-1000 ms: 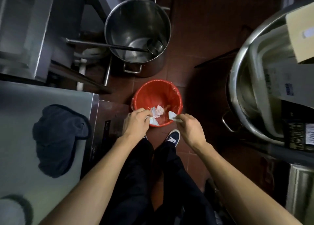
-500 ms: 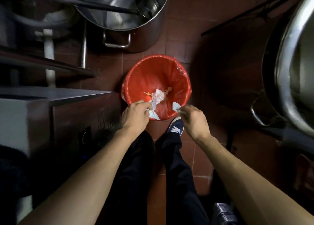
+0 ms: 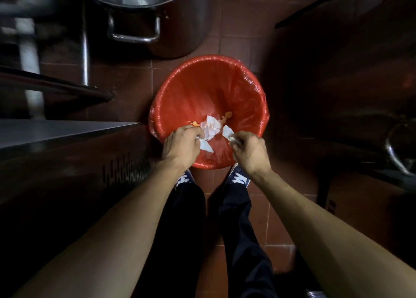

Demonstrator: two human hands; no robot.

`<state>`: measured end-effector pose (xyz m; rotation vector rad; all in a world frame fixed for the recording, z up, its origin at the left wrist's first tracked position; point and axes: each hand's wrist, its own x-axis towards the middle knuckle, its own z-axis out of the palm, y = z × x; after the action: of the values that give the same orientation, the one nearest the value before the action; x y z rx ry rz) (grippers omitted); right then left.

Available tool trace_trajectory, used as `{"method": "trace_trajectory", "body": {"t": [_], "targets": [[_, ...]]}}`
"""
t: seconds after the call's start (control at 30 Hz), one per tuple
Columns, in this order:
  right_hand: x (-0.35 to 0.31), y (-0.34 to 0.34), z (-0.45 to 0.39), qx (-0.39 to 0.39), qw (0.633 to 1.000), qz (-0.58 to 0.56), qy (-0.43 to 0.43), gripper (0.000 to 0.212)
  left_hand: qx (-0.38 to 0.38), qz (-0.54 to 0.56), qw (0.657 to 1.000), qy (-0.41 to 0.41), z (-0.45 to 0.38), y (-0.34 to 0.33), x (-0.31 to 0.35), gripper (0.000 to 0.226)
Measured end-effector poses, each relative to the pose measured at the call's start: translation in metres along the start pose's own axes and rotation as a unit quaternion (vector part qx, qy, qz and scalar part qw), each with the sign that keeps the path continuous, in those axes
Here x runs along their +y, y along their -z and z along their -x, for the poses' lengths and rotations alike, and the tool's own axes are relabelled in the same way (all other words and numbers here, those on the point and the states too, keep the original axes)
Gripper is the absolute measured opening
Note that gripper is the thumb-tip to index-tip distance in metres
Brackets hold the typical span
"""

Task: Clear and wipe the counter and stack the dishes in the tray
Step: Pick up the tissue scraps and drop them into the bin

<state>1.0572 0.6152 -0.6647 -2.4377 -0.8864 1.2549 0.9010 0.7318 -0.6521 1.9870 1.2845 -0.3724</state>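
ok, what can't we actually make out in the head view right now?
- Left hand fingertips: curled under, hidden by its own back, so how much white paper it holds is unclear.
- Paper in the right hand: mostly covered by the fingers.
- Steel pot: top cut off by the upper edge.
- Left shelving: motion-blurred.
- Orange scraps in the red bin: too small to identify.

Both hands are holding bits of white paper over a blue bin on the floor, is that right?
Not quite: the bin is red, not blue. The head view shows the left hand and right hand each holding white paper over it on the floor.
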Motion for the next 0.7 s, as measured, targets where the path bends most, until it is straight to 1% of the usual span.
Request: {"method": "trace_trajectory", "body": {"t": [0.1, 0.23, 0.53, 0.7], "targets": [[0.000, -0.008, -0.010, -0.002, 1.000, -0.006, 0.009, 0.026, 0.006, 0.001, 1.000, -0.012, -0.007, -0.006, -0.006, 0.022], [-0.002, -0.008, -0.015, -0.011, 1.000, -0.002, 0.026, 0.040, 0.010, -0.006, 1.000, -0.022, -0.013, -0.008, -0.012, 0.026], [-0.004, 0.006, -0.011, -0.024, 0.999, 0.016, 0.030, 0.038, -0.008, -0.031, 0.999, -0.005, -0.006, 0.001, -0.007, 0.027], [-0.025, 0.031, 0.009, -0.016, 0.999, -0.039, 0.011, 0.038, -0.010, -0.037, 0.999, 0.013, 0.010, 0.027, 0.009, 0.034]]}}
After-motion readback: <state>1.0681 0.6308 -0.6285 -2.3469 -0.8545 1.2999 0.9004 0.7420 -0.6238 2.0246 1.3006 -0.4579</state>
